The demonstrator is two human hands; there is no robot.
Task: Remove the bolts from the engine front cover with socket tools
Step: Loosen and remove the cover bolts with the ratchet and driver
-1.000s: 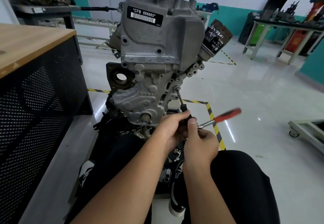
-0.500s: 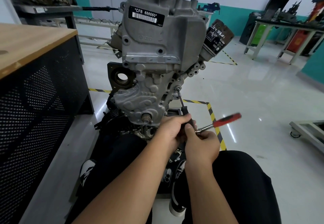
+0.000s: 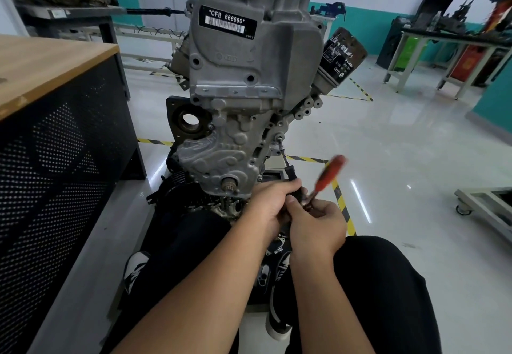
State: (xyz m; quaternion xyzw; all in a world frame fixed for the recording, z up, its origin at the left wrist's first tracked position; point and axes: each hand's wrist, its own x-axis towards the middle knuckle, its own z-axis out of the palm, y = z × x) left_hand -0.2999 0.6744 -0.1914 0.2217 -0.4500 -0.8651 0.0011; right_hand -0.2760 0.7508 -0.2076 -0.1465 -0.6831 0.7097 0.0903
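At frame centre, the bolt (image 3: 279, 139) sits on the front cover's (image 3: 221, 157) right edge. The left hand (image 3: 270, 205) grips the extension bar (image 3: 289, 172); the right hand (image 3: 315, 225) pinches the ratchet (image 3: 328, 172) near its head. Small, stiff and likely slippery, the bolt is best caught by its head.

Your forearms (image 3: 210, 292) are bare, no sleeves in frame. Your hands (image 3: 315, 226) carry no gloves. You wear black trousers (image 3: 382, 292) and black-and-white shoes (image 3: 135, 269), seen lower centre of frame.
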